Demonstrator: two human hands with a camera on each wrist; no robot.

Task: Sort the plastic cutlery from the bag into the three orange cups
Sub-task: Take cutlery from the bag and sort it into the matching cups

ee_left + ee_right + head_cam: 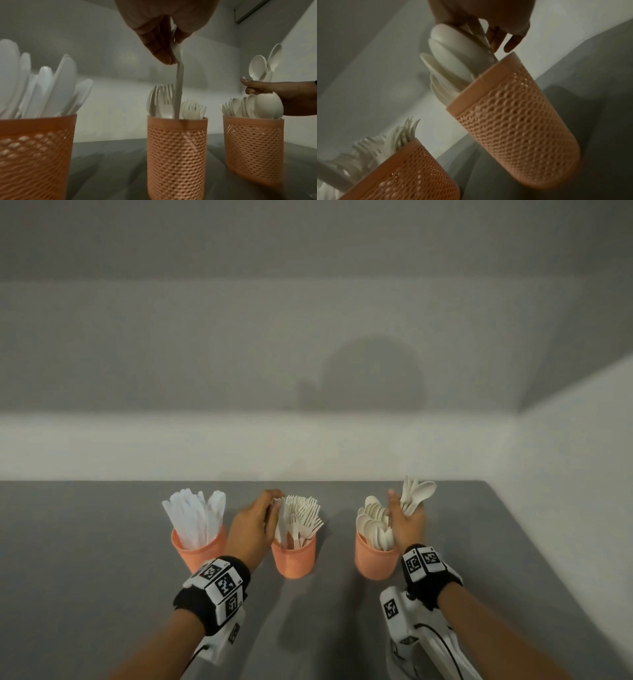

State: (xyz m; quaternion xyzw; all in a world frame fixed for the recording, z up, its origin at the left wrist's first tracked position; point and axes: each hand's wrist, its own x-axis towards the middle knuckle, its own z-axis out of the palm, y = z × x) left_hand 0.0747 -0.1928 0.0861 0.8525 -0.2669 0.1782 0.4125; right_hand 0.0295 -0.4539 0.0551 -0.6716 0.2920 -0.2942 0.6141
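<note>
Three orange mesh cups stand in a row on the grey table. The left cup [200,549] holds white knives [195,515], the middle cup [294,558] forks, the right cup [375,559] spoons. My left hand [272,508] pinches one white fork [179,83] by its tined end, and its handle reaches down into the middle cup [176,148]. My right hand [404,508] grips a bundle of spoons [416,493], bowls up, just above the right cup [513,121]; their handle ends are at its rim. No bag is in view.
The grey table [102,542] runs up to a pale wall behind the cups and another wall on the right. Narrow gaps separate the cups. Bare table surface lies in front of the cups, around my forearms.
</note>
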